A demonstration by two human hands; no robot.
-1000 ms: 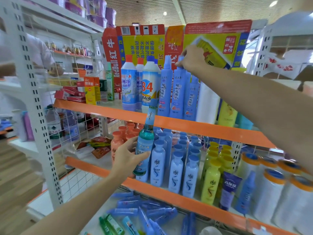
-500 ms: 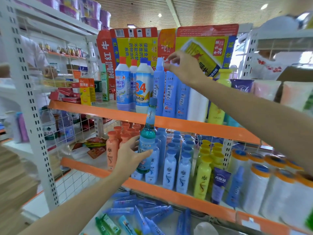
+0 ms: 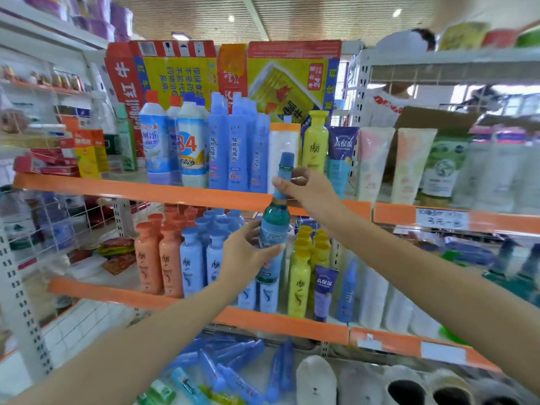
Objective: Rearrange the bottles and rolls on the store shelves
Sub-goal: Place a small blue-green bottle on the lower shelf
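Note:
I hold a teal glass bottle (image 3: 274, 226) with a blue neck and cap upright in front of the shelves. My left hand (image 3: 248, 255) grips its lower body. My right hand (image 3: 304, 191) pinches the blue neck just below the cap. Behind it, the upper orange shelf (image 3: 146, 190) carries tall blue bottles (image 3: 233, 150), a white roll (image 3: 285, 153) with an orange cap and a yellow bottle (image 3: 315, 141). The middle shelf (image 3: 140, 296) holds orange bottles (image 3: 159, 255), light blue bottles (image 3: 191, 258), yellow bottles (image 3: 299, 276) and white rolls (image 3: 377, 296).
White 84 and detergent bottles (image 3: 191, 144) stand at the upper shelf's left. Flattened red-yellow cartons (image 3: 222, 74) lean behind. Tubes (image 3: 374, 162) fill the right bay. Loose blue tubes (image 3: 222, 366) lie on the bottom shelf beside socks (image 3: 317, 381). A person (image 3: 391, 103) stands behind the racks.
My right hand came down from the tall blue bottles on the upper shelf and took the neck of the teal bottle. My left hand raised that bottle slightly. The view shifted right.

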